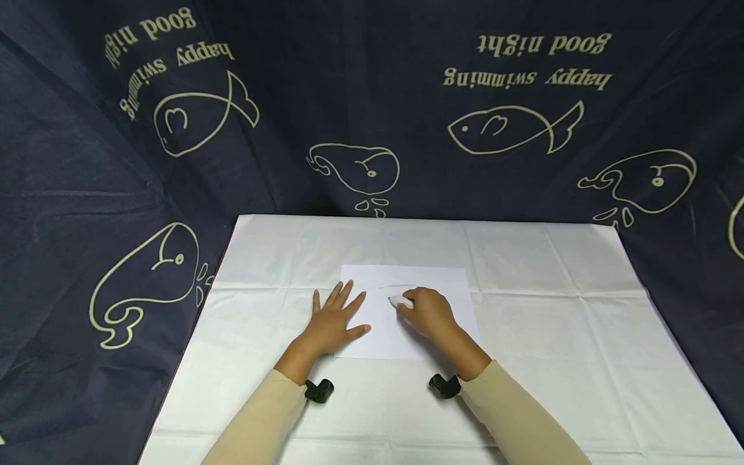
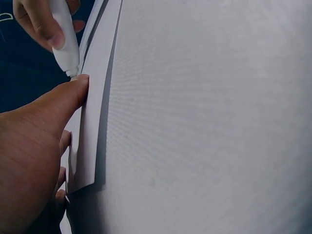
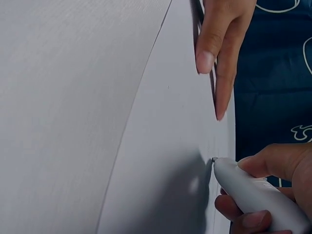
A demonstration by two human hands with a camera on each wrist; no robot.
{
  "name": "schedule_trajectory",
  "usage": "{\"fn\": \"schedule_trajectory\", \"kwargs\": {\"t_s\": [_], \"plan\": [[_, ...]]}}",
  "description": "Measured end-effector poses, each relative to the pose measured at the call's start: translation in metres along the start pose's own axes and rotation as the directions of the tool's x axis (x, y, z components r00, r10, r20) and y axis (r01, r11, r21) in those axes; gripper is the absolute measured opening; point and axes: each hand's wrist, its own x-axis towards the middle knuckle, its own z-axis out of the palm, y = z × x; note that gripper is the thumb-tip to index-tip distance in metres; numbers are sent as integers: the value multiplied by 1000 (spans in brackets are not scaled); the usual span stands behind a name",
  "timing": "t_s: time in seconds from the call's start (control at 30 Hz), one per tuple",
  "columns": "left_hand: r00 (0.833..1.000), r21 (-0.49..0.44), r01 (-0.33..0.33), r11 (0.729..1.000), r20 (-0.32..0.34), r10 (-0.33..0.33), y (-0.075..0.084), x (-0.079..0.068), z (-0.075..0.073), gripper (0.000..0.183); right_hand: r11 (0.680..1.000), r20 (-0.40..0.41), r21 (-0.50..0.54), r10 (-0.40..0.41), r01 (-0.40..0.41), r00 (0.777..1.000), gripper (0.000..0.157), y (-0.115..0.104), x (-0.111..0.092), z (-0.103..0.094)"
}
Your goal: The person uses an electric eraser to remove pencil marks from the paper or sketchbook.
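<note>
A sheet of white paper (image 1: 383,343) lies on the white-covered table. My left hand (image 1: 331,326) rests on the left part of the sheet, its fingers spread. Over the middle of the paper, my right hand (image 1: 431,314) grips a thick white pen (image 1: 402,301) with a narrow dark tip. In the right wrist view the tip of this pen (image 3: 258,192) is at the paper's surface; whether it presses there I cannot tell. A faint grey line (image 1: 396,285) runs across the upper part of the sheet. The left wrist view shows the left thumb (image 2: 73,92) near the pen's tip.
A creased white cloth (image 1: 535,349) covers the table around the paper. Dark blue fabric (image 1: 349,77) printed with fish, whales and words hangs behind and to the sides. Small black devices (image 1: 319,391) are worn at both wrists, by the beige sleeves (image 1: 256,420).
</note>
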Motion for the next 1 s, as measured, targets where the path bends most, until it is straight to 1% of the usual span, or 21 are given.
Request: {"fn": "schedule_trajectory", "kwargs": {"t_s": [0.1, 0.2, 0.33, 0.53, 0.8, 1.0], "plan": [[1000, -4, 1, 1000, 5, -1, 0, 0, 1, 74, 1000, 10, 2, -24, 24, 1000, 30, -3, 1, 3], [1000, -9, 0, 1000, 6, 0, 0, -1, 1, 74, 1000, 17, 8, -30, 30, 999, 31, -5, 1, 4], [1000, -15, 2, 1000, 4, -2, 0, -1, 1, 75, 1000, 6, 9, -13, 13, 1000, 31, -3, 1, 2], [999, 1, 19, 1000, 33, -19, 0, 0, 0, 76, 1000, -7, -11, 16, -16, 1000, 29, 3, 2, -1], [1000, -10, 4, 1000, 11, -4, 1, -1, -2, 75, 1000, 9, -8, -17, 17, 1000, 31, 0, 3, 3], [1000, -10, 1, 1000, 3, -1, 2, -2, -4, 75, 1000, -19, -19, 15, -15, 1000, 32, 8, 2, -4]]}}
